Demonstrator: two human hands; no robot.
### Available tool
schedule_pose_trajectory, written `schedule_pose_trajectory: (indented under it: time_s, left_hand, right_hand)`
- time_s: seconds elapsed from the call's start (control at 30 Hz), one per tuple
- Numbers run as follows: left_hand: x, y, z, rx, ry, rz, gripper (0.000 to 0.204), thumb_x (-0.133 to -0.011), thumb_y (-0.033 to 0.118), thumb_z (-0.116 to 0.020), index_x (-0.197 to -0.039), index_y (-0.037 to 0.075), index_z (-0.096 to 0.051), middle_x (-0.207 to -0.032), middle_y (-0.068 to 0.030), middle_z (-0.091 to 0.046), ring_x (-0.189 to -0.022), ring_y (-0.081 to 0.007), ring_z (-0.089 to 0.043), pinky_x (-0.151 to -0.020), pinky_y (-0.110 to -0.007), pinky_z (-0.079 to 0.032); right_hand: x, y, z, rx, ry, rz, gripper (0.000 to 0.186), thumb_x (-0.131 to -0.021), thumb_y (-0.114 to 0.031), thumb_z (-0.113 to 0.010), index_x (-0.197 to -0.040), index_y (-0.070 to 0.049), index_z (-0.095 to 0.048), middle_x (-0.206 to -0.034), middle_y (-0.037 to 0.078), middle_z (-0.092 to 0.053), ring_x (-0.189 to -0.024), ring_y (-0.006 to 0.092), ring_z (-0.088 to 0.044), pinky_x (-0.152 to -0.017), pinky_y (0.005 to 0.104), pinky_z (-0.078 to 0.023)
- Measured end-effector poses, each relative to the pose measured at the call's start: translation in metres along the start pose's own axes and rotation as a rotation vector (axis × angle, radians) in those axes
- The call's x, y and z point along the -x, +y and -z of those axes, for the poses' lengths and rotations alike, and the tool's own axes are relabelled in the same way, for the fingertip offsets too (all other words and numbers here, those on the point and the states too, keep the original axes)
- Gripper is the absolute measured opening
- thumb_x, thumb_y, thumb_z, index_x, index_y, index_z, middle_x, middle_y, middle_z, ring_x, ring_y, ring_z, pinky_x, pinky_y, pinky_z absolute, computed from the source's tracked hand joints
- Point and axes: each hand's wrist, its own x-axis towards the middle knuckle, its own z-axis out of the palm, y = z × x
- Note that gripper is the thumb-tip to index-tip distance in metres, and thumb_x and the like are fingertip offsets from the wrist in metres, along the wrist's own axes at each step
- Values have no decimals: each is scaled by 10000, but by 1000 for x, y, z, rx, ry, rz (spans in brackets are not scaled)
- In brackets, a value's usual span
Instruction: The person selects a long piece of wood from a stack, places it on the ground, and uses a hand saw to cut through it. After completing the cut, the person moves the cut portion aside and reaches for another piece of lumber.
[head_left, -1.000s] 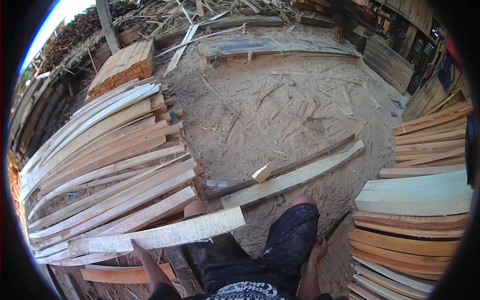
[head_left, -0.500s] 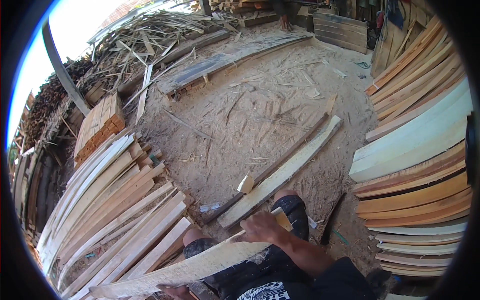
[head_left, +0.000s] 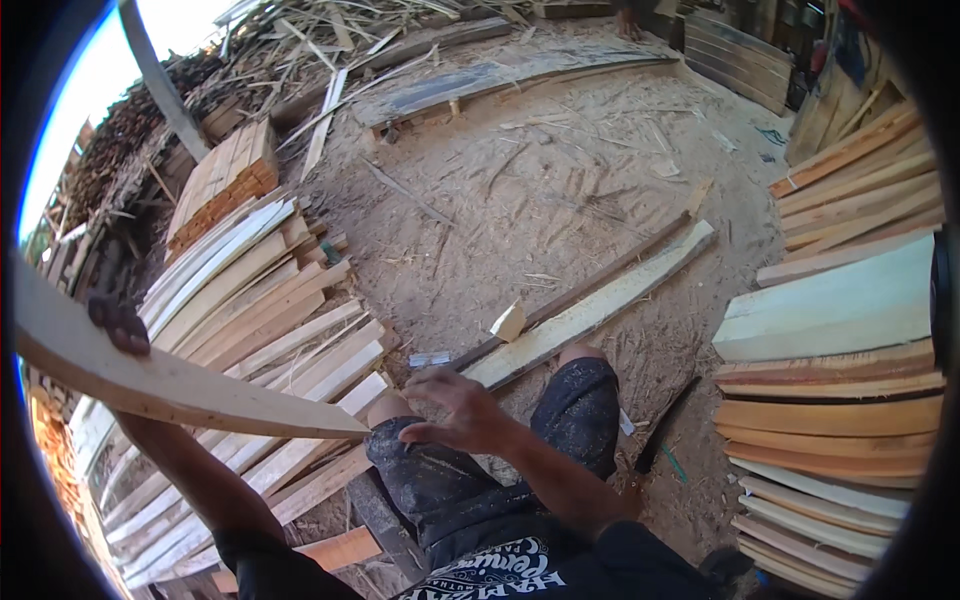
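Timber boards [head_left: 265, 315] beneath held plank [head_left: 220, 400]

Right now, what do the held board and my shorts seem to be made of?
The board in your left hand looks like bare, sawn wood: pale tan, no gloss. The shorts look like dark cloth, possibly denim, by their soft creases; the weave is too small to tell.

an outdoor timber yard, by the look of it: sawn boards [head_left: 822, 310] are stacked right of the sandy floor [head_left: 560, 235], more planks [head_left: 235, 320] left of it, a heap of scrap sticks [head_left: 290, 45] beyond it, and slivers of wood [head_left: 407, 191] lie on it.
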Motion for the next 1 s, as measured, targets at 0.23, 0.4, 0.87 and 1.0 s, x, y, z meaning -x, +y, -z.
schedule_pose_trajectory:
  time_s: [0.23, 0.4, 0.87, 1.0]
  left_hand:
    - [73, -93, -49, -1078, 375, 499, 713, -885, 687, -469, -794, 10, -673, -597, -8, -549, -498, -127, -436, -492, -321, -396]
    - [179, -153, -39, -1349, 78, 845, 656, -908, 610, -488, -655, 16, -607, -599, -226, -544, -594, -420, -545, -584, -477, -414]
    - [348, -172, 106, -1598, 571, 1284, 536, -837, 494, -625, -638, -2, -661, -667, -222, -631, -697, -383, -648, -667, -502, -489]
    - [254, -271, 86, -1396, 365, 942, 392, -885, 348, -612, -738, -10, -674, -718, -221, -645, -680, -369, -647, -639, -472, -480]
  right_hand:
    - [-94, -56, 148, -1052, 378, 169, 1286, -606, -815, -625, -1468, 39, -199, -1453, 221, -373, -1342, 313, -381, -1124, 474, -299]
    - [-25, 9, 152, -760, 1262, -285, 702, -945, -525, -483, -1462, -80, -320, -1468, 148, -388, -1333, 330, -391, -1121, 481, -292]
    - [119, 102, -122, -1337, 436, -1180, 443, -859, -109, -693, -1261, -101, -507, -1230, 102, -580, -1151, 291, -557, -955, 517, -493]
    - [130, 119, -136, -1262, 392, -1284, 430, -868, -155, -701, -1249, -99, -510, -1201, 91, -589, -1115, 276, -577, -908, 500, -508]
